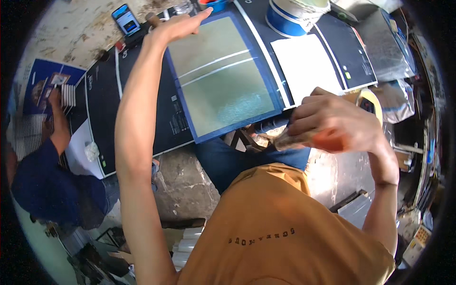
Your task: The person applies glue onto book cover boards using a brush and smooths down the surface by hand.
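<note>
Left hand [183, 26]: index finger stretched out near the blue tub [219, 6]; contact unclear.
Right hand [335, 118]: fingers curled around a blurred orange tool [331, 139].
Panel [209, 45]: blue-bordered, upper left part beneath left fingers; right hand beyond its lower right corner.

The premises read as a workshop, apparently for printing. A mesh screen [213, 50] with a blue border lies on a long black table [102, 118]. A smeared bucket [285, 20] and a small tub [218, 6] stand at the table's far side. Crowded shelves [422, 166] line the right. The grey floor [183, 178] is stained. A second person [59, 187] occupies the table's left end.
</note>
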The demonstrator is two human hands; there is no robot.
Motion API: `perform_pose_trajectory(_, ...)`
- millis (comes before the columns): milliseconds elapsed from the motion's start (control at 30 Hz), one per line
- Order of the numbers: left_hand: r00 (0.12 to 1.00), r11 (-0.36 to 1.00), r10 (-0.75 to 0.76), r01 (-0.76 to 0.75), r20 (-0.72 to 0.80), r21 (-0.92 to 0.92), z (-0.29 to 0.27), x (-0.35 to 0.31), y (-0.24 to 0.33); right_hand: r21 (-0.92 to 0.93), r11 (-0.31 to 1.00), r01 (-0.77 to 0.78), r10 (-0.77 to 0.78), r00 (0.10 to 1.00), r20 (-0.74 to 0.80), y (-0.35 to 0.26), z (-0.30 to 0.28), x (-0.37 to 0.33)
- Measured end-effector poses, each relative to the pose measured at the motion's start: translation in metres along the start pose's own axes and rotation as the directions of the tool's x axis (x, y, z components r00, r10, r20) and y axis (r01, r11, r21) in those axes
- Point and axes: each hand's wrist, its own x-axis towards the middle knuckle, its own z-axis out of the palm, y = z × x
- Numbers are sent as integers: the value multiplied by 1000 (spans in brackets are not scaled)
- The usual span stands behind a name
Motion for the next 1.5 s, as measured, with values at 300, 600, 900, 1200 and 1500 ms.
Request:
perform_pose_trajectory(300,954,982,187,-187,-233,25,52,-206,24,262,894,-363,388,338,-857,89,-4,93)
perform_pose_trajectory(600,974,988,79,-49,-210,145,74,-228,30,368,841,-397,525,432,-733,93,32,181)
perform_pose_trajectory(900,983,994,49,-31,-175,104,75,-230,35,83,956,-281,241,593,-768,106,-28,82)
perform_pose_trajectory(1200,968,994,58,-33,-242,106,77,-228,40,-157,951,-265,229,949,-216,98,-51,204)
perform_pose_trajectory(1500,983,995,31,-14,-182,94,74,-231,34,-355,878,-320,312,947,-82,95,-107,126)
